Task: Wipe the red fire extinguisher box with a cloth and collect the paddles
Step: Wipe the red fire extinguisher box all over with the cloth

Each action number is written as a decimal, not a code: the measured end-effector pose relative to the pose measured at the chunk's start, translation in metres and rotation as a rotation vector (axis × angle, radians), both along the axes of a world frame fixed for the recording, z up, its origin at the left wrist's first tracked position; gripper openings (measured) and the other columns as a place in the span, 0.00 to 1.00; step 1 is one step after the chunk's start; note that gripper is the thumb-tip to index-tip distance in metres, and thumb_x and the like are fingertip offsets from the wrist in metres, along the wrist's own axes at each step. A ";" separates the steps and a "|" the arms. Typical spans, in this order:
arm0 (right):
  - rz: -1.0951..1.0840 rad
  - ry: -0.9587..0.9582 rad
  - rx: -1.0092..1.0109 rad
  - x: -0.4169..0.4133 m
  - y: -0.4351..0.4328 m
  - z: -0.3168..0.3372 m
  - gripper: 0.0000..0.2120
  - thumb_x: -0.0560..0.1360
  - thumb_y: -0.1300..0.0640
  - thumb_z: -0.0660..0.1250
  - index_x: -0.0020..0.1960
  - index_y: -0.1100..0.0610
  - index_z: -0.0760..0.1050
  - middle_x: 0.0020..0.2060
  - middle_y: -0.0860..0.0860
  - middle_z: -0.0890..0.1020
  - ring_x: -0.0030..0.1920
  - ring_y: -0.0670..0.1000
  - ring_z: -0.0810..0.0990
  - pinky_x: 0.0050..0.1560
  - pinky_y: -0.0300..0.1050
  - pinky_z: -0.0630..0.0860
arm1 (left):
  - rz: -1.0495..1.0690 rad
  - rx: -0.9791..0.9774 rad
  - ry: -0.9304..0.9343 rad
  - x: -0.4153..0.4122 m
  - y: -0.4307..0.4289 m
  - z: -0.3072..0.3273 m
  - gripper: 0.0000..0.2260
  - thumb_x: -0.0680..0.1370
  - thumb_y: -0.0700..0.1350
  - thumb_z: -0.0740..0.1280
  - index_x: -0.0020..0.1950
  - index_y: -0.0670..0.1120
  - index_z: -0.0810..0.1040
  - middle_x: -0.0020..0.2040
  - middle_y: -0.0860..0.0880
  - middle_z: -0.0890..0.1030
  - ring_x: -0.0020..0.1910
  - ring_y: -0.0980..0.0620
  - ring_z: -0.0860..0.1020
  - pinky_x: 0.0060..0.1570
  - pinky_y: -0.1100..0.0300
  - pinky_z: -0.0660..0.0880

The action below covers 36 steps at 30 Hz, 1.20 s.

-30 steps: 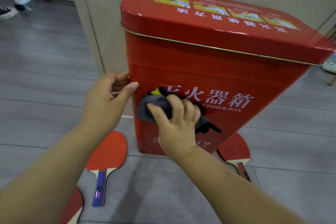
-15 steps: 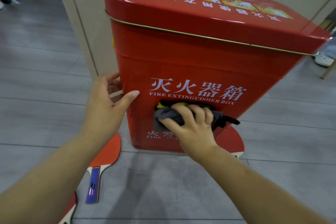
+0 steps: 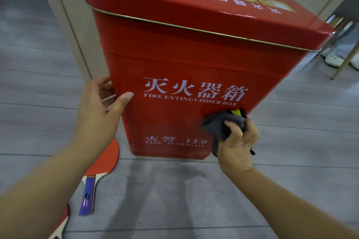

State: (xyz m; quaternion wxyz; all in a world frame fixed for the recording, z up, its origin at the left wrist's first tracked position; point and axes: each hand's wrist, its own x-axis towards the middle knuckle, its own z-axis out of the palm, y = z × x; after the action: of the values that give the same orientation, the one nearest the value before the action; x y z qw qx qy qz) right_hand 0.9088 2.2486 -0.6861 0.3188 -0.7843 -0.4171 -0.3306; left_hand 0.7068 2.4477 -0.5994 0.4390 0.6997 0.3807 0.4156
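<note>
Right hand (image 3: 238, 141) grips a bunched grey cloth (image 3: 219, 124), bit of yellow showing, pressed to the lower right of the front face of the red fire extinguisher box (image 3: 184, 60), just under the "FIRE EXTINGUISHER BOX" lettering. Left hand (image 3: 99, 114) holds the box's left front edge: thumb on the front, fingers round the side. Box stands on the grey floor (image 3: 174, 200), lid on, beige panel (image 3: 77, 25) behind. Red paddle (image 3: 105, 159) with a purple-striped handle lies on the floor just left of the box base, partly behind the left forearm. Edge of a second paddle (image 3: 62, 225) at bottom left. White shoes (image 3: 334, 58) far right.
</note>
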 end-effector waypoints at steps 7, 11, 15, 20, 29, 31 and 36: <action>0.052 -0.062 -0.006 -0.022 0.036 0.000 0.26 0.64 0.72 0.64 0.58 0.54 0.64 0.58 0.57 0.61 0.53 0.61 0.64 0.52 0.64 0.72 | 0.008 -0.013 0.061 -0.003 0.005 0.005 0.14 0.73 0.50 0.70 0.56 0.53 0.70 0.56 0.50 0.78 0.47 0.65 0.77 0.40 0.76 0.71; 0.142 -0.172 -0.070 -0.056 0.072 0.020 0.16 0.76 0.63 0.49 0.57 0.48 0.68 0.58 0.56 0.64 0.53 0.60 0.64 0.52 0.62 0.71 | -0.036 -0.032 0.059 -0.007 0.014 0.003 0.13 0.74 0.47 0.69 0.57 0.50 0.72 0.52 0.51 0.79 0.43 0.70 0.77 0.40 0.79 0.70; 0.252 -0.297 -0.059 -0.083 0.104 0.035 0.11 0.77 0.58 0.60 0.53 0.45 0.77 0.57 0.50 0.69 0.52 0.58 0.68 0.51 0.55 0.68 | -0.052 -0.022 0.079 -0.013 0.020 0.006 0.10 0.75 0.47 0.68 0.55 0.53 0.73 0.47 0.60 0.78 0.41 0.72 0.77 0.45 0.76 0.72; 0.377 -0.404 -0.211 -0.100 0.122 0.034 0.07 0.75 0.55 0.66 0.49 0.47 0.80 0.58 0.47 0.75 0.53 0.56 0.71 0.52 0.54 0.67 | -0.071 0.011 0.056 -0.014 0.020 0.009 0.09 0.76 0.44 0.67 0.55 0.52 0.74 0.45 0.62 0.78 0.40 0.75 0.76 0.41 0.80 0.70; 0.438 -0.475 -0.587 -0.080 0.096 0.006 0.11 0.68 0.55 0.62 0.43 0.49 0.83 0.56 0.48 0.81 0.57 0.56 0.68 0.59 0.52 0.63 | -0.075 0.032 0.033 -0.009 0.009 -0.004 0.18 0.74 0.46 0.70 0.61 0.56 0.69 0.57 0.54 0.76 0.55 0.65 0.75 0.48 0.70 0.74; 0.406 -0.475 -0.606 -0.062 0.078 0.005 0.10 0.67 0.56 0.66 0.45 0.48 0.82 0.57 0.48 0.80 0.57 0.56 0.69 0.60 0.53 0.63 | -0.069 0.029 0.049 -0.008 0.007 -0.008 0.19 0.74 0.47 0.70 0.63 0.53 0.69 0.61 0.50 0.75 0.55 0.66 0.75 0.49 0.71 0.75; 0.289 -0.453 -0.498 -0.023 0.033 0.012 0.16 0.68 0.60 0.58 0.49 0.46 0.76 0.59 0.50 0.71 0.55 0.57 0.69 0.56 0.55 0.64 | -0.047 0.043 0.087 -0.005 0.002 -0.015 0.27 0.70 0.54 0.70 0.67 0.51 0.67 0.63 0.47 0.72 0.59 0.54 0.75 0.58 0.49 0.76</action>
State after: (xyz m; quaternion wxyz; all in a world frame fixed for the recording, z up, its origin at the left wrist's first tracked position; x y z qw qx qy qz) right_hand 0.8853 2.2817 -0.6737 0.0608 -0.6777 -0.6513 -0.3358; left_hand 0.7020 2.4501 -0.6146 0.4165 0.7350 0.3741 0.3826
